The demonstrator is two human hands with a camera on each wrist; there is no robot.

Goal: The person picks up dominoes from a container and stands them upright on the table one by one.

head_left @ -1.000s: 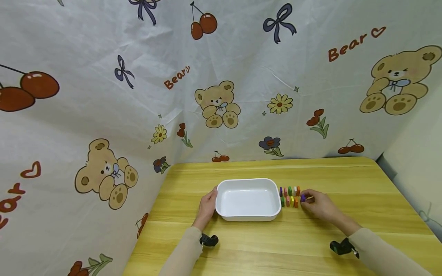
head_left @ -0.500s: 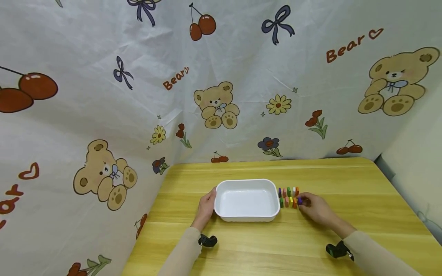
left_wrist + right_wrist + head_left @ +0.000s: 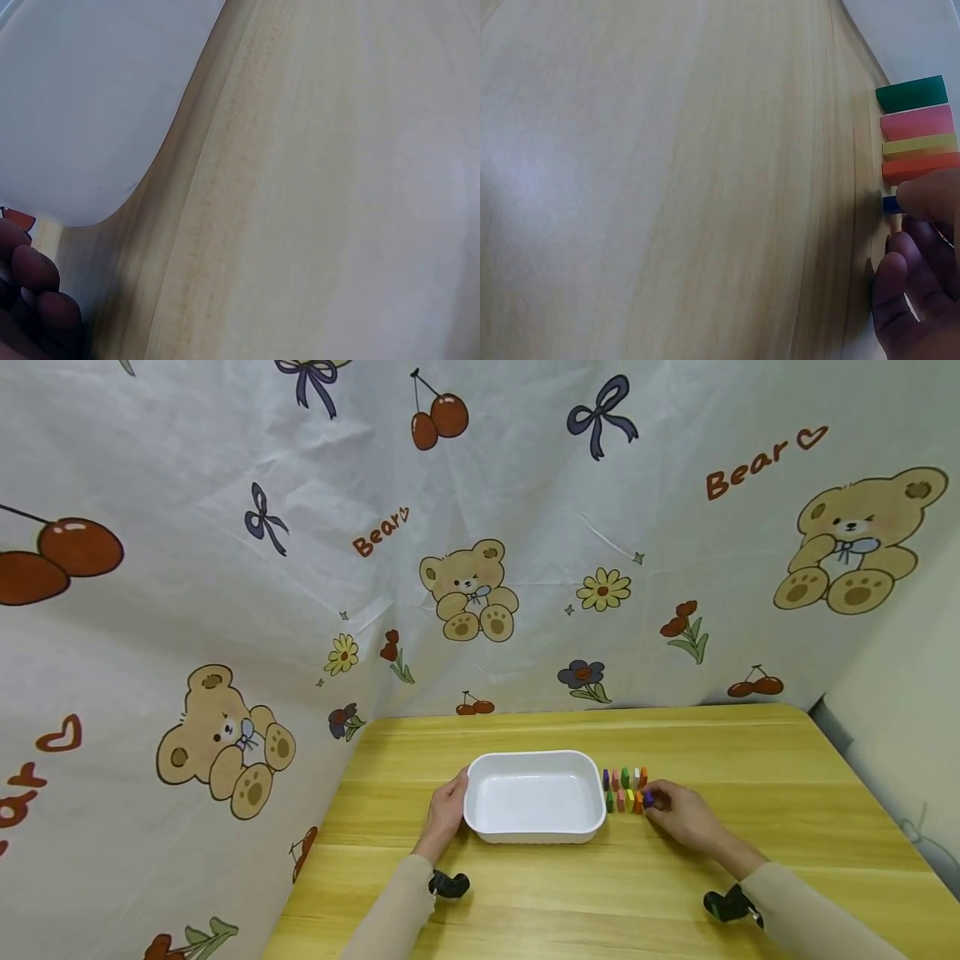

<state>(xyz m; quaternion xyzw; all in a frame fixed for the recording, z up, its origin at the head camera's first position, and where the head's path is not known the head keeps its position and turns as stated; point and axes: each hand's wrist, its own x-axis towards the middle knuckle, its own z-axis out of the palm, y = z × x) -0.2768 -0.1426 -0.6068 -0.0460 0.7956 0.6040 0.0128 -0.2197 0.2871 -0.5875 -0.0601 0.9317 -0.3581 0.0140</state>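
Note:
At its left end, a white rectangular tray (image 3: 535, 838) is held by my left hand (image 3: 447, 810). The left wrist view shows curled fingers (image 3: 56, 307) below a rounded corner of the tray (image 3: 97, 112); the thumb is hidden there. My right hand (image 3: 686, 814) pinches a small purple block (image 3: 648, 799) at the right end of the front row of blocks. In the right wrist view this block (image 3: 890, 205) looks dark blue and is mostly covered by the thumb. It stands beside an orange block (image 3: 919, 166), with a narrow gap between them.
Beyond orange, the front row holds yellow (image 3: 919, 145), pink (image 3: 917, 122) and green (image 3: 911, 94) blocks. A back row has purple, pink, green (image 3: 625, 777), white and orange blocks. Both rows adjoin the tray's right side on the wooden table (image 3: 570, 902). A bear-print cloth (image 3: 525, 485) hangs behind.
My right hand has moved slightly left with the purple block, bringing it close to the orange end of the front row. My left hand stays at the tray.

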